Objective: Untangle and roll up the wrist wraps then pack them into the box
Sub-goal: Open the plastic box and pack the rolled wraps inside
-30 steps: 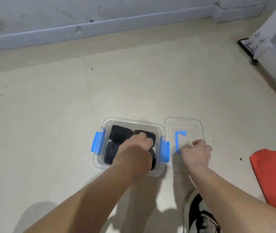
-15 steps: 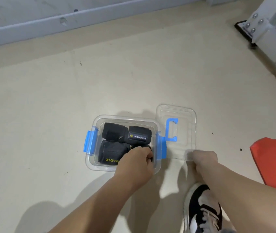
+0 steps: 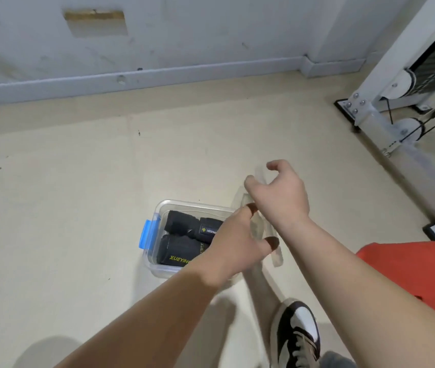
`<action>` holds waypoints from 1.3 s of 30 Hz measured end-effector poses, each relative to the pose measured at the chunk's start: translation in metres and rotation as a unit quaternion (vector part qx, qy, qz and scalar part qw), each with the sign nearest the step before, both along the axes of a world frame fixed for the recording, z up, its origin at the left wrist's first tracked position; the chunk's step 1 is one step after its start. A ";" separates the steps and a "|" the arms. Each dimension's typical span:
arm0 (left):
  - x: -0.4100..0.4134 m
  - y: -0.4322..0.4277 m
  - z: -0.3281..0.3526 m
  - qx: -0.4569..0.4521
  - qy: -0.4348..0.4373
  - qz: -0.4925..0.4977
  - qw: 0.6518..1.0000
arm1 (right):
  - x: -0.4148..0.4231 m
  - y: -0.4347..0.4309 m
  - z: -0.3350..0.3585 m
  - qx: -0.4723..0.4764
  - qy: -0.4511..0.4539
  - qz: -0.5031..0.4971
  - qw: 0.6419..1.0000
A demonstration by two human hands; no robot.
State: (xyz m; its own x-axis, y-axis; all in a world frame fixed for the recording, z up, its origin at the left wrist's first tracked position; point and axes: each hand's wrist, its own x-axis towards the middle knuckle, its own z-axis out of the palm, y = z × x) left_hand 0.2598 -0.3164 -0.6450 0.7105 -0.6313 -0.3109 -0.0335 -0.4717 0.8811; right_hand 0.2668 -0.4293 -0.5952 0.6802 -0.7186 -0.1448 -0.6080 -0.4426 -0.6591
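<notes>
Resting flat on the pale, smooth floor [image 3: 78, 208] is a small rectangular box [image 3: 181, 204] of clear rigid plastic with rounded corners. It is uncovered, and a blue plastic latch [image 3: 147, 233] hangs on its left end. Inside lie the black wrist wraps [image 3: 181, 251], rolled into tight cylinders of woven fabric and packed side by side. The nearer roll bears yellow lettering, and a farther one a small printed label.

The clear lid [image 3: 276, 254] is off the box, held tilted on edge over its right end. Motion blur hides its detail.

Left hand [image 3: 233, 243]: the grip is closed on the lid's near part, pinching the plastic between thumb and fingertips.

Right hand [image 3: 282, 197]: the grip is closed on the lid's far end, with thumb on one face and curled fingers over the other. How tightly it holds, I cannot tell.

A black-and-white laced shoe [image 3: 298, 333] stands on the floor below the hands. Orange-red fabric [image 3: 410, 269] fills the right edge. A white metal machine frame [image 3: 370, 112] with bolts, round pulleys and a black cable stands at the far right. A grey skirting [image 3: 158, 75] runs along the foot of the scuffed wall [image 3: 211, 27].
</notes>
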 end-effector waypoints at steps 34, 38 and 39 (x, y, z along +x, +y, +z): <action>0.070 0.146 -0.125 0.199 -0.032 0.265 0.943 | -0.032 0.032 -0.166 0.209 0.061 -0.098 0.971; 0.054 0.136 -0.130 0.240 -0.058 0.261 0.933 | -0.043 0.041 -0.174 0.146 0.094 -0.017 0.985; 0.053 0.135 -0.131 0.253 -0.067 0.254 0.931 | -0.044 0.042 -0.177 0.142 0.097 -0.007 0.985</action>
